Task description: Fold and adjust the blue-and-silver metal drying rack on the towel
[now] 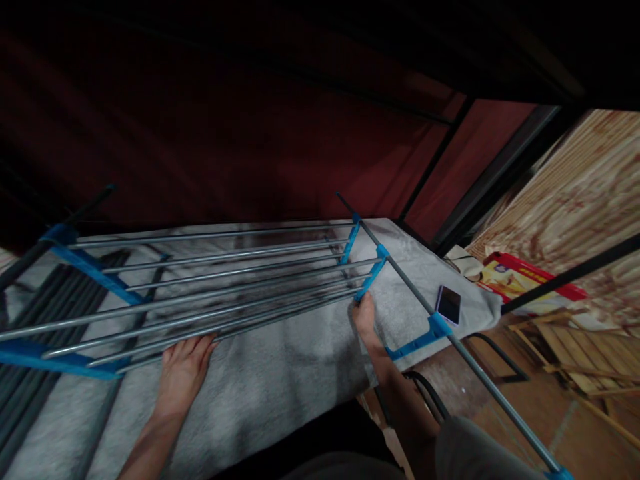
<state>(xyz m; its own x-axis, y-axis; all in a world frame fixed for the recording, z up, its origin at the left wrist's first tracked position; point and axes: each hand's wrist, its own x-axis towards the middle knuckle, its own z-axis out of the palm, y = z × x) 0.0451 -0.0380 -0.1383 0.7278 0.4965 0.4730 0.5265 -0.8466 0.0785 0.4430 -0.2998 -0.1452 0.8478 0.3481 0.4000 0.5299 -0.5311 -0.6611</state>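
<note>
A rack frame of grey metal rods joined by blue plastic brackets lies over a grey fleecy cloth. My left hand is at the near side, its fingers curled over the front rod with the tips hidden behind it. Farther right, my right hand closes around the lower end of a blue bracket where the rods meet it. A long side pole runs through the right brackets towards the lower right. Another blue bracket on that pole carries no rods.
Several loose dark tubes lie on the cloth at left. A phone rests near the cloth's right edge. Beyond are a red and yellow box, a wooden slatted piece and black metal posts. A dark red curtain hangs behind.
</note>
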